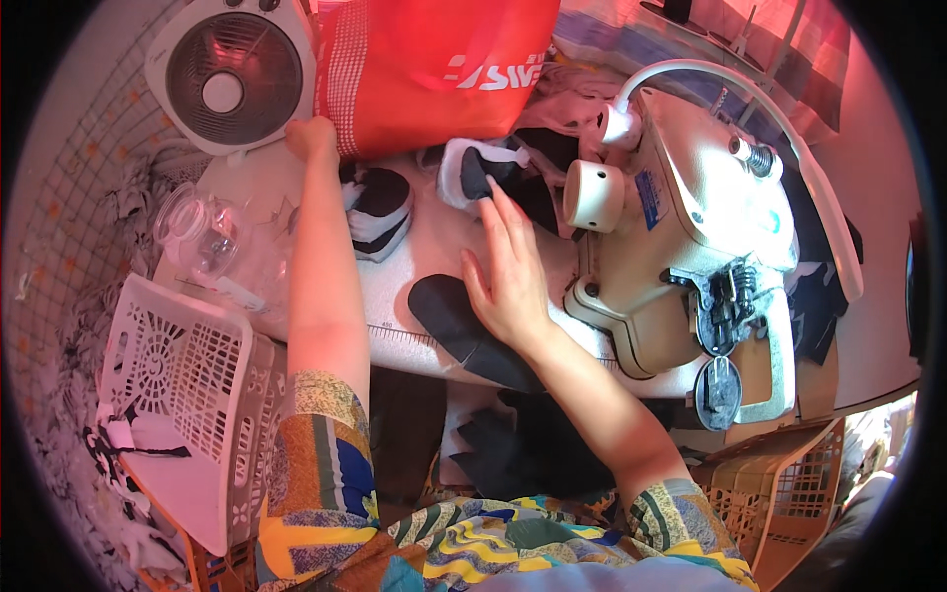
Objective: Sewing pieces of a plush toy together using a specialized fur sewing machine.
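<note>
At the left edge of a red bag (424,79), my left hand (314,138) reaches in between it and a fan. Its fingers are mostly hidden, and whether they grip the bag does not show. My right hand (511,271) is open, its fingers stretched forward over the table. Its longest fingertips touch a small black piece with a fluffy white edge (475,174). Below the palm lies a long, rounded black fabric piece (449,314), shaped like a sole. Between my arms sits a stack of black pieces with whitish edges (380,212).
A cream sewing machine (681,217) with a bent white lamp neck (779,109) stands at right. The grey fan (235,79) is at far left, above a clear plastic jar (202,232). A white basket (182,365) stands lower left; an orange-brown crate (789,483), lower right.
</note>
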`<action>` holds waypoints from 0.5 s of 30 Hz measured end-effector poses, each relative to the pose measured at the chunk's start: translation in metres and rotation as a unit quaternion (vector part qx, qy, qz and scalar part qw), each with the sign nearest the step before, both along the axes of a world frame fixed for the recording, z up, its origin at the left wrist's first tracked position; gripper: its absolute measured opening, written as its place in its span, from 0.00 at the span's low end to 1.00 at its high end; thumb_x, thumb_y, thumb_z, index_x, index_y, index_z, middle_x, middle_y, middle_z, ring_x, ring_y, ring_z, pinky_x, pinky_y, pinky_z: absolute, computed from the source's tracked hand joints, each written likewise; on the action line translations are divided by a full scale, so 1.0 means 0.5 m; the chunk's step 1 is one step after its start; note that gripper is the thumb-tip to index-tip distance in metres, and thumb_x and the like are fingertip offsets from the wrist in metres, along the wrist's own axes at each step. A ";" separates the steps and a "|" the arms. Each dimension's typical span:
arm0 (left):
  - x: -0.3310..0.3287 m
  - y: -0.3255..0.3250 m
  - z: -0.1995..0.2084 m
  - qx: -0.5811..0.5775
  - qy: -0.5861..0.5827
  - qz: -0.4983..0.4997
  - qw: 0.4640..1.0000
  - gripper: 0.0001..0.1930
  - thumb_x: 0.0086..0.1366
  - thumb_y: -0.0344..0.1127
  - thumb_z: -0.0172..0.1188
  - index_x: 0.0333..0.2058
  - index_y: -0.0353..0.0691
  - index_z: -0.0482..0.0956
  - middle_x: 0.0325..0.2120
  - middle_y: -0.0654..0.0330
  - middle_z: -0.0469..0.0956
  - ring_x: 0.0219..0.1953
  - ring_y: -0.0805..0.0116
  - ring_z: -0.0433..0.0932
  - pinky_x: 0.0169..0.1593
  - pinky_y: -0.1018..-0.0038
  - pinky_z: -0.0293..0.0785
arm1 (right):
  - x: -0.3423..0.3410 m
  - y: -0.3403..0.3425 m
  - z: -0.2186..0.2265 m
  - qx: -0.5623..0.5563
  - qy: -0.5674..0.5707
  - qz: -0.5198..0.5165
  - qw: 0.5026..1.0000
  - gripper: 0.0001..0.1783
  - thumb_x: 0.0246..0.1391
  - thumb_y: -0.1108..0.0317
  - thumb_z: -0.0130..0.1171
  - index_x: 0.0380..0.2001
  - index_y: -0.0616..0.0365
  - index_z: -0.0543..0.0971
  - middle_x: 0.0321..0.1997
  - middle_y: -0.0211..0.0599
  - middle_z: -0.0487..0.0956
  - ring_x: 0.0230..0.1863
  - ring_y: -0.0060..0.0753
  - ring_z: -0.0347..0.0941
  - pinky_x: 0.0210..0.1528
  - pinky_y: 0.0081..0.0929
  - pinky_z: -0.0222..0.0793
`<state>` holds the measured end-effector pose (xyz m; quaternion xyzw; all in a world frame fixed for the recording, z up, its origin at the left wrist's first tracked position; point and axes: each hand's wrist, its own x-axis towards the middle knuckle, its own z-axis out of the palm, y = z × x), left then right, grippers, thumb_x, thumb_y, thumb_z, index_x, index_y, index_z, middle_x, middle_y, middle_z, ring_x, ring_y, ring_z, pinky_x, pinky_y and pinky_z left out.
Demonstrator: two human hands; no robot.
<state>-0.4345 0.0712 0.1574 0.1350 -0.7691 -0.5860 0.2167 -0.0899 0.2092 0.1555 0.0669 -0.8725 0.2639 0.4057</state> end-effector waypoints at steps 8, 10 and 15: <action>-0.070 -0.002 -0.089 -0.198 -0.094 0.034 0.975 0.37 0.63 0.61 0.37 0.55 0.31 0.66 0.63 0.43 0.53 0.66 0.50 0.48 0.64 0.55 0.45 | -0.003 -0.010 -0.006 0.007 -0.018 0.034 0.999 0.36 0.39 0.77 0.61 0.55 0.70 0.62 0.64 0.54 0.59 0.62 0.58 0.58 0.61 0.43 0.58; -0.066 0.003 -0.085 -0.214 -0.110 0.017 0.970 0.40 0.62 0.65 0.34 0.57 0.34 0.66 0.64 0.43 0.52 0.67 0.49 0.48 0.64 0.55 0.44 | -0.002 -0.010 -0.007 0.004 -0.027 0.034 0.999 0.36 0.39 0.78 0.61 0.55 0.70 0.62 0.64 0.54 0.59 0.62 0.58 0.58 0.61 0.43 0.58; -0.072 -0.001 -0.073 -0.212 -0.131 0.076 0.965 0.43 0.58 0.70 0.32 0.57 0.39 0.67 0.64 0.42 0.52 0.67 0.49 0.47 0.64 0.53 0.40 | 0.002 -0.009 -0.006 0.003 -0.035 0.036 0.999 0.36 0.39 0.77 0.61 0.55 0.70 0.62 0.65 0.54 0.58 0.62 0.58 0.58 0.61 0.43 0.58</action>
